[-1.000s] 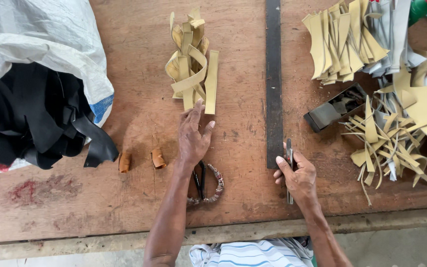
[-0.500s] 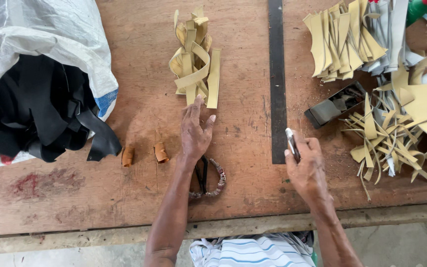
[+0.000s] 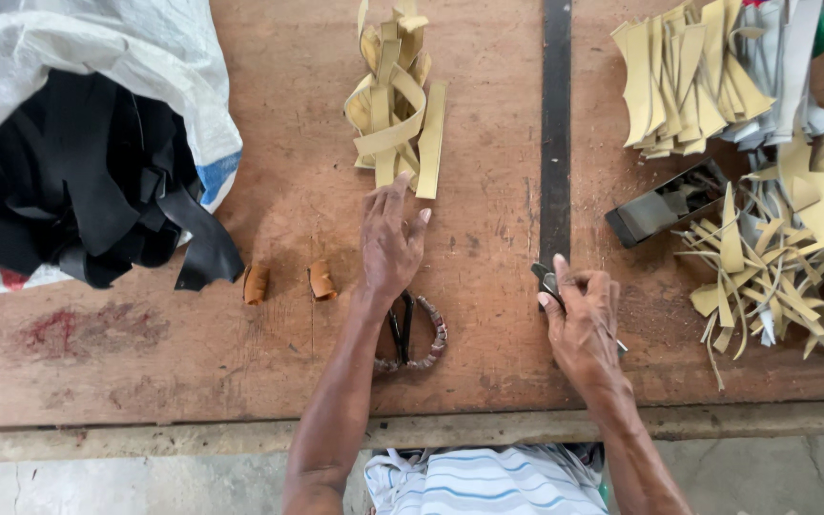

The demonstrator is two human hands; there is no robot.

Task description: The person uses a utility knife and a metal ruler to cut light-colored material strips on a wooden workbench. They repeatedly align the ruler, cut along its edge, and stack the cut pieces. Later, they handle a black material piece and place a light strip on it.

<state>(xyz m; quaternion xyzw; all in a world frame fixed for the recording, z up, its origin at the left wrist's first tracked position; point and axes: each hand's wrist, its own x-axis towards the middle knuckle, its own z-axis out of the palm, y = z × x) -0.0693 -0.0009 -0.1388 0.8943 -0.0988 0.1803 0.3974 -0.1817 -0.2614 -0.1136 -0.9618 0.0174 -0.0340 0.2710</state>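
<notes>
Sack [image 3: 97, 57] of black offcuts lay far left, then two small brown rolls [image 3: 288, 282]. I logged the left hand [image 3: 391, 243] flat on the table [image 3: 488, 124], fingers spread and released, tips just short of the tan strip pile [image 3: 395, 95]. The right hand [image 3: 584, 319] was clenched on one small metal tool [image 3: 544, 278], pointing up-left beside one long black ruler [image 3: 555, 114] running away from me.

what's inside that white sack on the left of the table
The white sack lies open, spilling black strips of leather-like material onto the wooden table. What lies deeper inside is covered.
</notes>
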